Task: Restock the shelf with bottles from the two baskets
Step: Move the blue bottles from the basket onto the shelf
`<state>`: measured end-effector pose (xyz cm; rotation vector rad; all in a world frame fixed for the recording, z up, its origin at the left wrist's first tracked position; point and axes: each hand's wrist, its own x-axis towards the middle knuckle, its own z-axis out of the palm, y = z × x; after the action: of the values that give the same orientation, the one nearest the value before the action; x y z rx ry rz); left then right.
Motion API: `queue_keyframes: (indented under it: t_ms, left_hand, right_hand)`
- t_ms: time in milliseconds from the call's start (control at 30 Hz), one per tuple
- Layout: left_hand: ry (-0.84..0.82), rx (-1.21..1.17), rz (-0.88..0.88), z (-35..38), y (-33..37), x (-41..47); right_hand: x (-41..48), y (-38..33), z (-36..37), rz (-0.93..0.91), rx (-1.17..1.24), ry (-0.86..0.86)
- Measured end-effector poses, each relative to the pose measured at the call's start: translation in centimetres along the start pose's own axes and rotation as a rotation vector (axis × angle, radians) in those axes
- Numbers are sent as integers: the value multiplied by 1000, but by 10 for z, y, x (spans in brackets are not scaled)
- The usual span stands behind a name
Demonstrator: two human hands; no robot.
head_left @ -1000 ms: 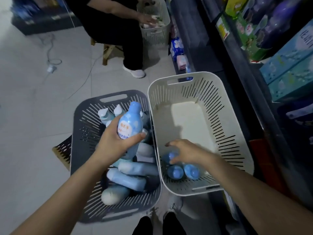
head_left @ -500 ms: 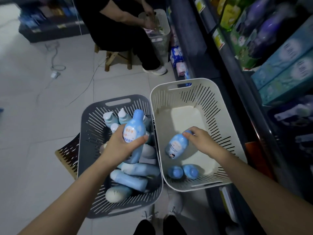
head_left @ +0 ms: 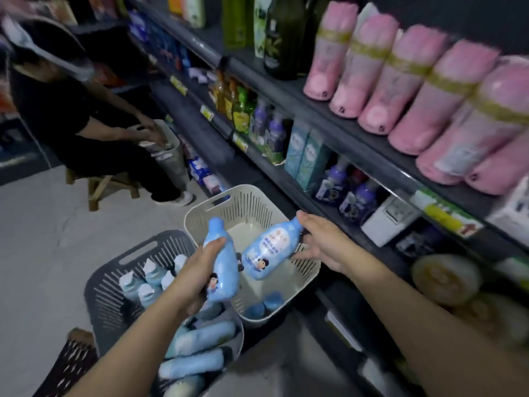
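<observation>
Blue plastic, two bottles held up off the baskets.

Left hand [head_left: 197,279]: fingers [head_left: 213,244] curled round the body of the left bottle [head_left: 224,267], gripping it. The cap is up and the bottle leans a little. It hangs over the place where the two basket rims meet.

Right hand [head_left: 323,245]: fingers [head_left: 302,255] and thumb close on the neck end of the right bottle [head_left: 269,247]. This bottle is tilted, cap up-right at the hand, base down-left, label toward the camera. It hangs over the white basket [head_left: 200,213], and its base is close beside the left bottle; I cannot tell whether they touch.

White basket: on the floor against the foot of the shelf [head_left: 357,151]. Two blue bottles [head_left: 264,305] lie at its near end.

Grey basket [head_left: 114,270]: on the floor, touching the white one on its left. Pale-capped bottles [head_left: 151,277] stand at its far end. More bottles [head_left: 197,359] lie stacked at the near end, partly under the left forearm.

Shelf, right side, dark, several tiers:
- Upper tier: pink packs [head_left: 400,87] in a row, with dark green bottles [head_left: 282,38] beyond them.
- Tier below: teal boxes [head_left: 303,156], then purple bottles [head_left: 355,196] just beside them.
- Much of this is blurred and the labels cannot be read.

Far left, a person [head_left: 71,118] in dark clothes sits on a stool [head_left: 106,184], both hands in a third basket [head_left: 171,156].
</observation>
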<state>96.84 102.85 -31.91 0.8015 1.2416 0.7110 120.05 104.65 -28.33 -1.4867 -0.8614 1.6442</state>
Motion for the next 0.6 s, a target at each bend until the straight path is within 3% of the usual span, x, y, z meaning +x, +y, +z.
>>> queue_keyframes:
  t_ms: [300,600]
  left_hand:
    - [-229,155,160,66,23,-56]
    - [-515,327,165,160,19,-107]
  right_hand:
    - [-135,9,-17,-99,220,376]
    - [-264,20,-55,-159,102,657]
